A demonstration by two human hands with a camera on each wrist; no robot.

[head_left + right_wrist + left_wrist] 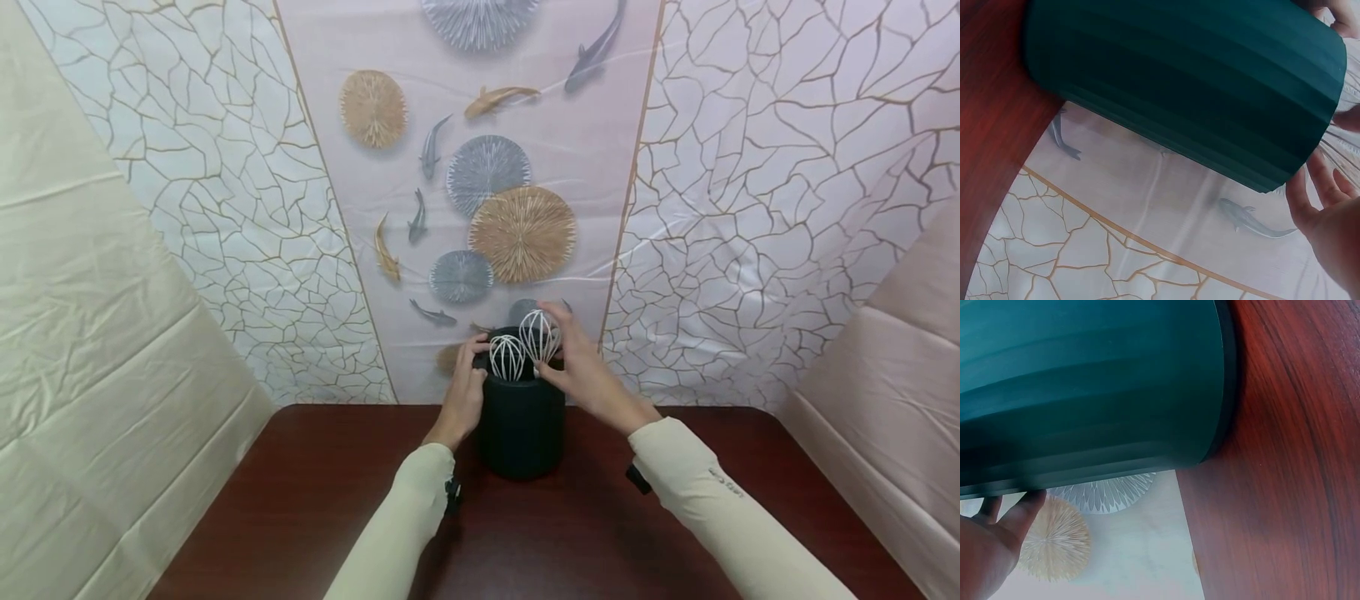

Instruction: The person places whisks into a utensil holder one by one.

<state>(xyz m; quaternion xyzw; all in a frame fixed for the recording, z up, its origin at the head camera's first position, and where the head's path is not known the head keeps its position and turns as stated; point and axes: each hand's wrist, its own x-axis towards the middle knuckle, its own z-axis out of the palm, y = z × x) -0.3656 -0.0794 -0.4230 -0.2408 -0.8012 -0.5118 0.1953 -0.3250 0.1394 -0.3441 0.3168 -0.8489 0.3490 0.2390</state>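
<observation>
A dark green ribbed canister [522, 435] stands upright at the back of the table, with two whisks in its mouth, their white wire heads up. The left whisk [507, 359] leans inside the rim. My left hand [465, 396] grips the canister's left rim, fingers bent over the top edge. The right whisk [539, 335] sits a little higher, and my right hand [587, 371] holds it, thumb in front near the base of the wires and fingers behind. In the right wrist view, fingers [1300, 200] of the right hand show beside the canister's rim. Inside the canister, the whisks' handles are hidden.
The dark red wooden table [360, 508] runs under both forearms. Close behind the canister hangs a patterned cloth [420, 350] with fish and round motifs. Pale fabric panels [90, 400] slope in at both sides.
</observation>
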